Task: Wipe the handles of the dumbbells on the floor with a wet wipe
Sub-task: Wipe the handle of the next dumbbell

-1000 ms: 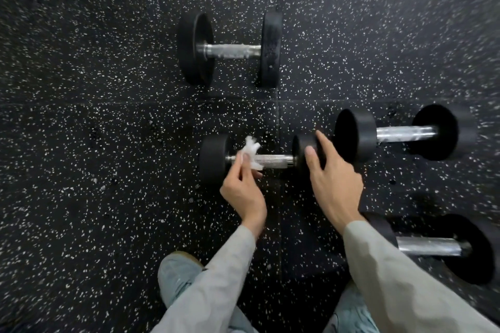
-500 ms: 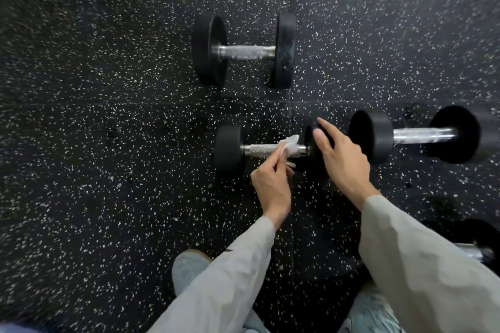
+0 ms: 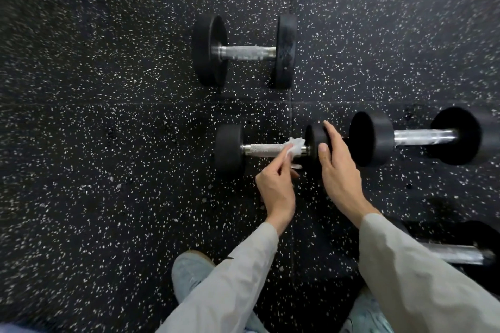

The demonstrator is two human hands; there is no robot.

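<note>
Nearest the camera, two knees in pale blue jeans (image 3: 189, 273) sit below grey sleeves (image 3: 238, 278) that reach out over the black speckled floor (image 3: 94, 170). At the lower right a dumbbell (image 3: 457, 254) lies partly hidden behind the right sleeve. Further out, the left hand (image 3: 276, 186) pinches a crumpled white wet wipe (image 3: 295, 146) against the right end of the knurled handle (image 3: 263, 149) of the small dumbbell (image 3: 230, 147). The right hand (image 3: 338, 167) rests on that dumbbell's right head, fingers straight and thumb laid on its near face (nothing gripped). Just beside it to the right lies a larger dumbbell (image 3: 370, 138) with a bright handle. Farthest away, a fourth dumbbell (image 3: 211, 51) lies well apart on the floor.
</note>
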